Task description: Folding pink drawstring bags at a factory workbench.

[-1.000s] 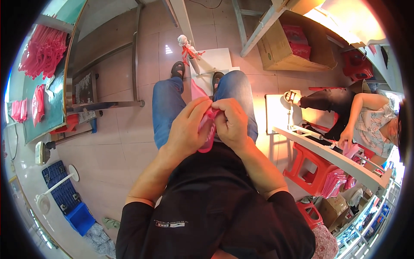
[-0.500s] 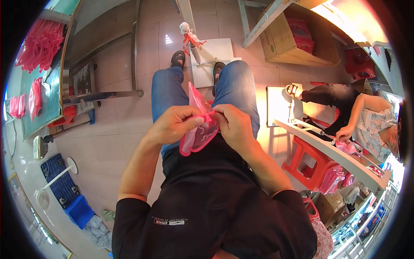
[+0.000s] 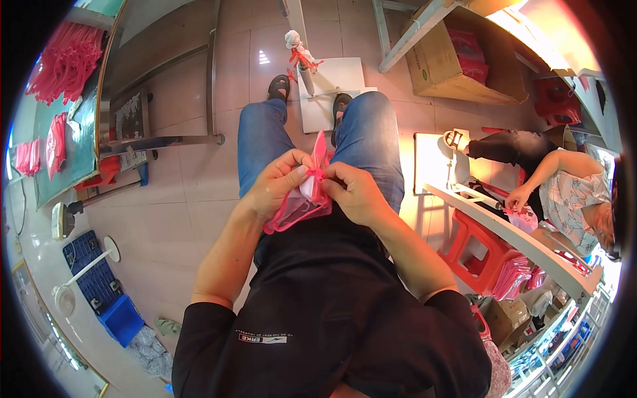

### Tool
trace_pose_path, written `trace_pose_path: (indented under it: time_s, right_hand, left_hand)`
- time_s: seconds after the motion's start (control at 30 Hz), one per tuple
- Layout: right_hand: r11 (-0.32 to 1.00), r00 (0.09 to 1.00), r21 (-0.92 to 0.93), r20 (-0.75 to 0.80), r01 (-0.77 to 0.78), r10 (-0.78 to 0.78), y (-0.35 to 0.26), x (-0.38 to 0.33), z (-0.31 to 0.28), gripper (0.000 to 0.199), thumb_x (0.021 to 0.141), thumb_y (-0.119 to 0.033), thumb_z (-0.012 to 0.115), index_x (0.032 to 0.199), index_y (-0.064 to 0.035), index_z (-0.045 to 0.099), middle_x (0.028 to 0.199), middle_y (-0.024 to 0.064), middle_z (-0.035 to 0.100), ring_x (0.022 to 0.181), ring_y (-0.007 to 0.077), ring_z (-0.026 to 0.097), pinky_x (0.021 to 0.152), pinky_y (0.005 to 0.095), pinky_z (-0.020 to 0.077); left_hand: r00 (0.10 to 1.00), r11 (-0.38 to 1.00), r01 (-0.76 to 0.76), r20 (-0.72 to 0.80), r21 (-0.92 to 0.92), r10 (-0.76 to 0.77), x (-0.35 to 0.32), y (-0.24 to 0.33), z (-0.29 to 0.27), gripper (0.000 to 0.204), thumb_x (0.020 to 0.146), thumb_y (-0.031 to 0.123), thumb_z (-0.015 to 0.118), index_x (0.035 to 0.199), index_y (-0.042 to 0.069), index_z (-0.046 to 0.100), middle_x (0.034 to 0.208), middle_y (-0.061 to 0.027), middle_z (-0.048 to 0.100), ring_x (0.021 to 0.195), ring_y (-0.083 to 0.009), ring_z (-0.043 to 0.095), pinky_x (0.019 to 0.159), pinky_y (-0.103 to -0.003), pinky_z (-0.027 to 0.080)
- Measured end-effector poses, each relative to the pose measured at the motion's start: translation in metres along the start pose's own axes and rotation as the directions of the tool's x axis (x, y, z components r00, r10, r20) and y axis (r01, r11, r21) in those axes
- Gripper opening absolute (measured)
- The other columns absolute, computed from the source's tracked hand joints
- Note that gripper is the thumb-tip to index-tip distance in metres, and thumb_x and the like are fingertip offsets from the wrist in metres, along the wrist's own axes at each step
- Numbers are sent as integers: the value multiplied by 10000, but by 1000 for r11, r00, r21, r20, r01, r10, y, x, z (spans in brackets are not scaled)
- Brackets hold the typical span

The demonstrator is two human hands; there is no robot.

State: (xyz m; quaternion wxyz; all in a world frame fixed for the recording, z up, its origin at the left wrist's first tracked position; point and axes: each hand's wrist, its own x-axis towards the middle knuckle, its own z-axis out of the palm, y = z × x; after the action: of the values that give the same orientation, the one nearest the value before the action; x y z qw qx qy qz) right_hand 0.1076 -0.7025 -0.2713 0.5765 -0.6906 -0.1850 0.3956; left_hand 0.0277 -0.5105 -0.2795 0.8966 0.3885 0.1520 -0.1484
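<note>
In front of my lap, between my knees, a sheer pink pouch (image 3: 300, 211) with bright pink edging is gathered into a narrow neck. My left hand (image 3: 275, 186) pinches the gathered part from the left with thumb and forefinger. On the other side, my right hand (image 3: 355, 192) is closed on the pink cord or ribbon at the same spot, its fingertips almost touching the left ones. A pointed pink flap stands up above the neck, and the wider see-through part hangs below toward my dark shirt. Whether the cord is knotted is too small to tell.
A post with a white knob (image 3: 292, 40) and red ribbons rises from a white base by my feet. Pink pieces (image 3: 64, 63) lie on the left table. At right, a co-worker (image 3: 574, 192) handles pink material near a red stool (image 3: 472, 252). A cardboard box (image 3: 438, 69) stands beyond.
Both hands have shifted slightly, and the pouch body now swings further left and lies more tilted. The fingertips have come closer together at the neck. The co-worker's hand has moved left.
</note>
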Motion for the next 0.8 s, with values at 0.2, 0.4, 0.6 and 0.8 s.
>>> trace_pose_path:
  time_s: [0.2, 0.4, 0.6, 0.8]
  right_hand:
    - [991, 989, -53, -82, 123, -127, 5, -2, 3, 119, 932, 2, 663, 1036, -6, 606, 848, 74, 670, 784, 112, 622, 717, 286, 520]
    - [998, 999, 39, -12, 39, -39, 1, -8, 4, 112, 922, -7, 675, 1010, -12, 604, 834, 33, 649, 757, 80, 601, 676, 256, 503]
    - [995, 994, 79, -93, 57, -49, 19, -7, 9, 82, 945, -19, 656, 1004, -10, 600, 860, 14, 642, 750, 58, 594, 651, 236, 496]
    - [995, 991, 94, -130, 39, -27, 15, -10, 13, 61, 961, -8, 624, 1012, 5, 593, 865, 22, 649, 773, 60, 606, 675, 244, 516]
  left_hand:
    - [994, 989, -97, -34, 109, 101, 3, -5, 6, 132, 1005, 107, 613, 1074, 63, 510, 974, -17, 606, 913, -90, 599, 787, -265, 532]
    - [839, 696, -377, -92, 611, 536, 5, -12, 14, 261, 892, 106, 753, 1033, 55, 539, 938, -43, 610, 816, -142, 613, 698, -292, 517]
    - [789, 7, -183, 142, 983, 598, -18, 9, 41, 199, 786, 130, 805, 847, 49, 634, 886, -118, 634, 743, -298, 622, 655, -371, 499]
    - [768, 67, -165, 86, 984, 635, -34, 11, 61, 213, 817, 121, 787, 966, 25, 668, 880, -107, 655, 763, -280, 655, 657, -367, 526]
